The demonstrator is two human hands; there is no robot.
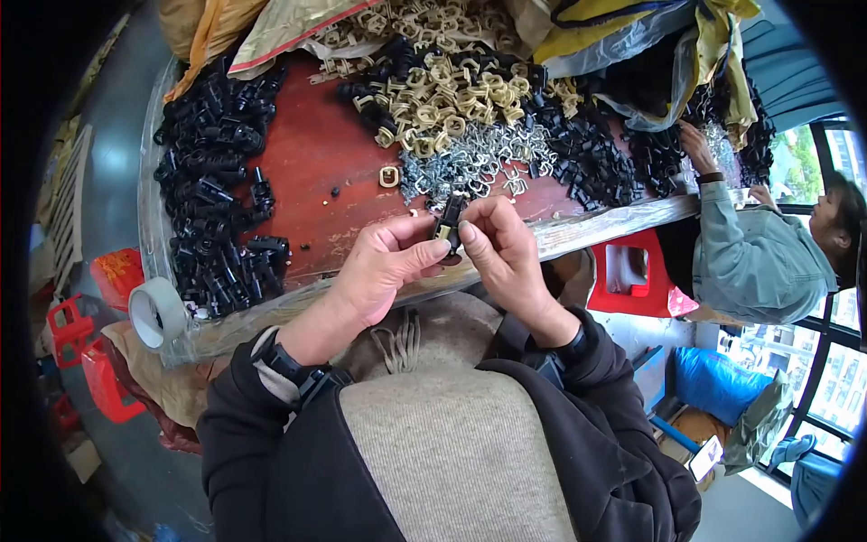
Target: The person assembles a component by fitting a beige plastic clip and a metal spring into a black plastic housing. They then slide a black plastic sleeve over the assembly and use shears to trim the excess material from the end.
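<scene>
My left hand (379, 266) and my right hand (501, 244) meet over the near edge of a red-brown table (312, 154). Together they pinch one small black plastic clip (447, 221) with a beige piece in it. Just beyond the fingertips lies a heap of small silver metal clips (470, 163). A single beige ring (389, 176) rests alone on the table close to that heap. Behind it is a pile of beige plastic rings (442, 95).
A long pile of black plastic parts (217, 181) runs down the table's left side, more black parts (587, 154) at the right. A tape roll (158, 312) sits at the near left corner. Another person (763, 253) works at the right end. Red stools (637, 275) stand below.
</scene>
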